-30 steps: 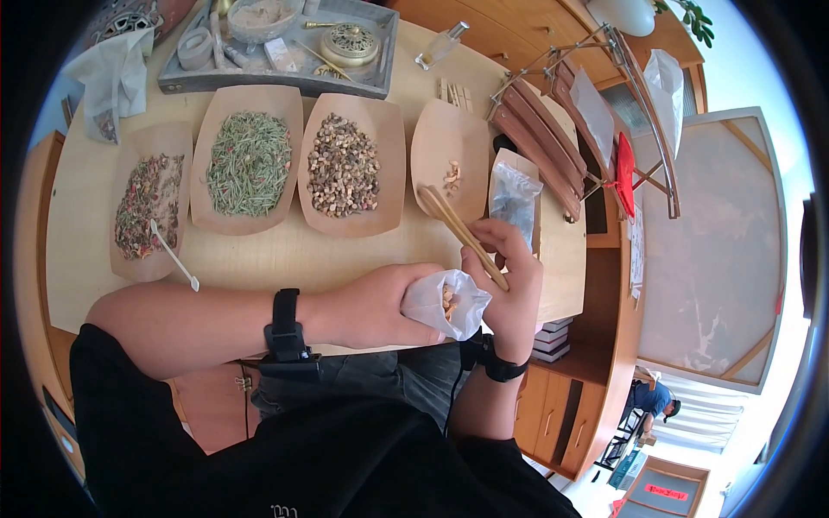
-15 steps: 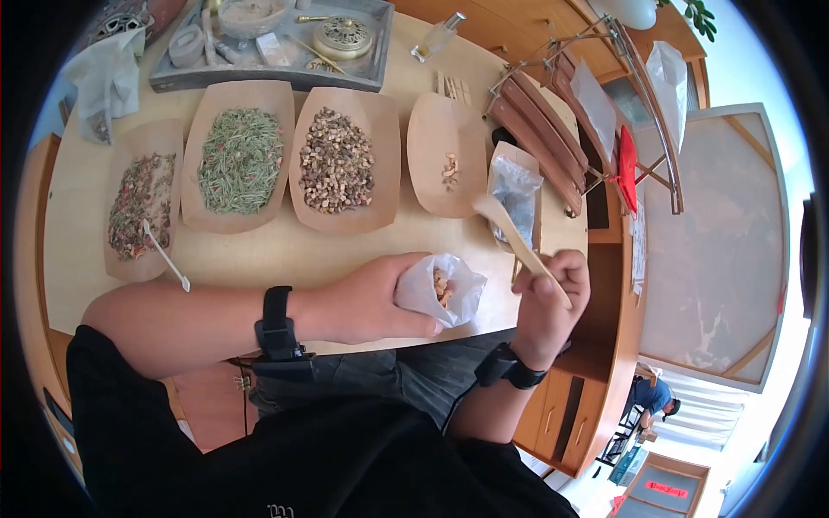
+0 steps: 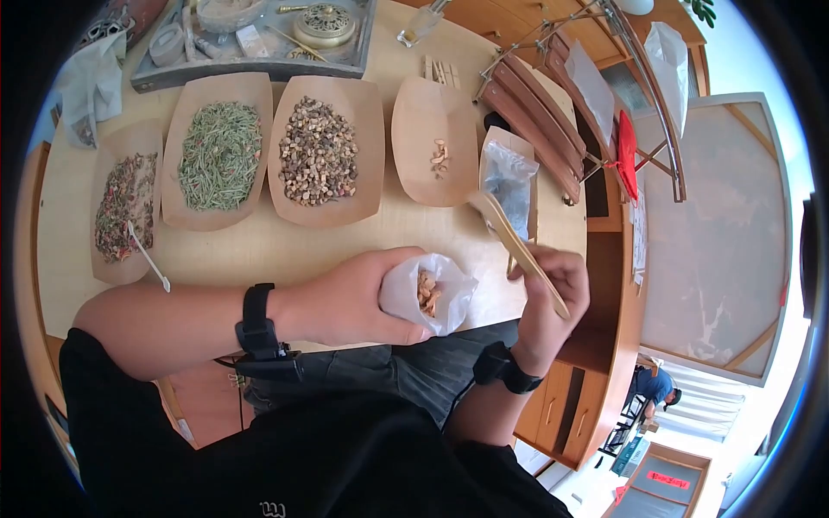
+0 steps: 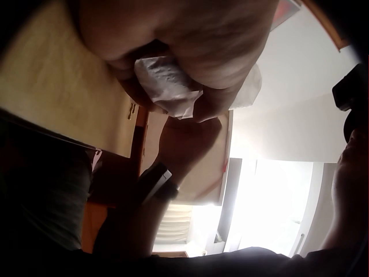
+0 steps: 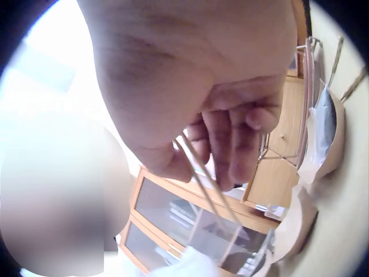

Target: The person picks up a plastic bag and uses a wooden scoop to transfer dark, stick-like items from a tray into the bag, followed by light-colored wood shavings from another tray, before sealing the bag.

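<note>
In the head view my left hand grips a translucent white pouch, its mouth spread and tan dried pieces showing inside. Fingers and thumb wrap around its sides, as the left wrist view also shows of the pouch. Off to the right, my right hand holds wooden tongs, their tips pointing up and away from me over the table. Nothing shows between the two slim arms of the tongs in the right wrist view. Beyond, a paper tray has a few similar tan pieces.
Paper trays hold dark chopped pieces, green needle-like herbs and a mixed blend with a white spoon. A bagged tray stands near a wooden rack. A grey tray with incense ware sits behind.
My right hand has moved right, away from the pouch, with the tongs in it. The left hand keeps its grip, and the pouch's mouth now faces the camera more. The view has shifted slightly.
</note>
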`<state>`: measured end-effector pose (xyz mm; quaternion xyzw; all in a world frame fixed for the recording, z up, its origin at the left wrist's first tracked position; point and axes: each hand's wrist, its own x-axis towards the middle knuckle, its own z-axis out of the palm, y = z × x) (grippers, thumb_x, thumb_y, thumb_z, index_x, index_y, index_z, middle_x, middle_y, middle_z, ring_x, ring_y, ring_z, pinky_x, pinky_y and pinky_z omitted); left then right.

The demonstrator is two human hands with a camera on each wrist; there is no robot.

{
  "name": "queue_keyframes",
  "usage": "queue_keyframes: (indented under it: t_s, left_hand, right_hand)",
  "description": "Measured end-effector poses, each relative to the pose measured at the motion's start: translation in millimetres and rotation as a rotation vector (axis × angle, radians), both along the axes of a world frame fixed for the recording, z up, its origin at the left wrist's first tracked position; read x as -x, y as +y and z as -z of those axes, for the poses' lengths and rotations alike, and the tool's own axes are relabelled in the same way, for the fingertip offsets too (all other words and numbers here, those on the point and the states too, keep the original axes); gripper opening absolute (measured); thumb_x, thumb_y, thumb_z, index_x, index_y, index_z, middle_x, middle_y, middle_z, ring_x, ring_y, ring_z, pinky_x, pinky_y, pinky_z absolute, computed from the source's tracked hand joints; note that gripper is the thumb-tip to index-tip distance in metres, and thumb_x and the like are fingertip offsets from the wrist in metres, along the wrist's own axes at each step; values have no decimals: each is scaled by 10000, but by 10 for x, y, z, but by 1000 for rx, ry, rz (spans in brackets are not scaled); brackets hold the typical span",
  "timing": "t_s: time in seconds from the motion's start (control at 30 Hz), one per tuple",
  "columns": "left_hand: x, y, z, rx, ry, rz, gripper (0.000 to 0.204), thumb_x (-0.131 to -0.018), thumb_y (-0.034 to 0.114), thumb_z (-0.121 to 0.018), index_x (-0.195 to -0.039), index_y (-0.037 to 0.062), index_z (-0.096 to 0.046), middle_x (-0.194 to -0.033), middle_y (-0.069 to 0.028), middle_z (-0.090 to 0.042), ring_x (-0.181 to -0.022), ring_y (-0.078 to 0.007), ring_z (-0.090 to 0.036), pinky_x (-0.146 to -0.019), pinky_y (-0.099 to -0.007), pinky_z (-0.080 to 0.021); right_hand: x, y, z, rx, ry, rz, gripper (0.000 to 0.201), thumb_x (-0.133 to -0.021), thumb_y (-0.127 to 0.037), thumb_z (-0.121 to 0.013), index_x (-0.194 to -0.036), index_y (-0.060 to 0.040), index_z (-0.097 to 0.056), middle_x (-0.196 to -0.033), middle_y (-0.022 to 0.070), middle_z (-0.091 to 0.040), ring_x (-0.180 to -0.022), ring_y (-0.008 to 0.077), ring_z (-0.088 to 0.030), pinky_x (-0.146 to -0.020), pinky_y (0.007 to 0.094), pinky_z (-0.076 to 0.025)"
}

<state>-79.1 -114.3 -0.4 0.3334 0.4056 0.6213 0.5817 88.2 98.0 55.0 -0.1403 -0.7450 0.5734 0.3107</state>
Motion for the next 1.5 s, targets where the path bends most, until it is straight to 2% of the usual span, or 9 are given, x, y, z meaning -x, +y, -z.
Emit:
queue_keyframes:
  t_s: [0.1,0.33,0.4,0.83,1.1,1.13,1.3,1.43,1.5]
  left_hand:
    - [-5,-11,6,-19,89,19,620,-888,82,-837,-1435,1,-557,-1240,-61,-682,-1131,-140,-644,-1020,-337,-541]
    - [-13,4,57,-50,75,-32,583,-875,140,-841,-1384,-4,-597,-1192,-80,-704,-1090,-160,-665,-990,-347,-549]
    - [4,8,39,-17,84,7,633,-804,-15,-855,-1376,18,-586,-1214,-50,-675,-1135,-136,-643,-1019,-341,-547]
    - [-17,17,36,16,-26,-26,667,-853,16,-843,-1446,11,-538,-1282,-63,-672,-1183,-142,-634,-1052,-346,-538]
    - [-33,70,199,-43,-63,-60,649,-918,122,-854,-1468,29,-521,-1305,-33,-643,-1200,-112,-597,-1075,-333,-502]
    - [-30,75,195,-45,-64,-60,649,-918,122,-854,-1468,29,-521,-1305,-33,-643,-1200,-112,-597,-1075,-333,-502]
    - [-6,73,106,-89,-87,-54,573,-938,129,-825,-1431,28,-553,-1266,-21,-649,-1162,-106,-596,-1054,-328,-504]
    - [-22,32,96,-71,-28,-55,564,-909,90,-829,-1406,17,-572,-1240,-33,-664,-1143,-122,-616,-1032,-328,-521]
    - [9,17,54,-3,106,2,592,-860,41,-845,-1387,5,-579,-1235,-56,-677,-1137,-137,-635,-1017,-337,-538]
  right_hand:
    - [165,26,118,-341,-317,193,146,-907,-23,-762,-1014,-17,-662,-1104,99,-817,-830,97,-664,-728,251,-493]
    - [337,-42,202,-388,-346,159,146,-903,-27,-763,-1017,-19,-673,-1091,106,-822,-806,115,-675,-707,264,-497]
    - [350,-37,195,-401,-366,164,146,-899,-22,-764,-1012,-13,-671,-1086,109,-821,-811,113,-678,-723,266,-509]
    - [184,45,214,9,-54,140,343,-947,100,-688,-1176,-33,-470,-1110,221,-777,-827,159,-709,-800,292,-572]
    - [72,1,50,264,224,-128,439,-903,-178,-843,-1076,-107,-446,-841,124,-708,-593,138,-550,-618,265,-440]
    - [47,62,64,243,223,-233,479,-909,-204,-877,-1040,-115,-426,-888,200,-739,-668,175,-647,-612,292,-504]
    - [-22,52,124,236,66,-298,481,-905,-253,-879,-1049,-100,-446,-867,197,-737,-684,191,-660,-641,303,-537]
    - [50,79,248,350,224,-215,371,-997,-295,-738,-1172,-19,-563,-882,203,-758,-684,204,-673,-629,329,-539]
    - [120,31,187,124,-23,158,295,-1057,-239,-635,-1198,20,-637,-842,186,-767,-664,182,-662,-635,314,-510]
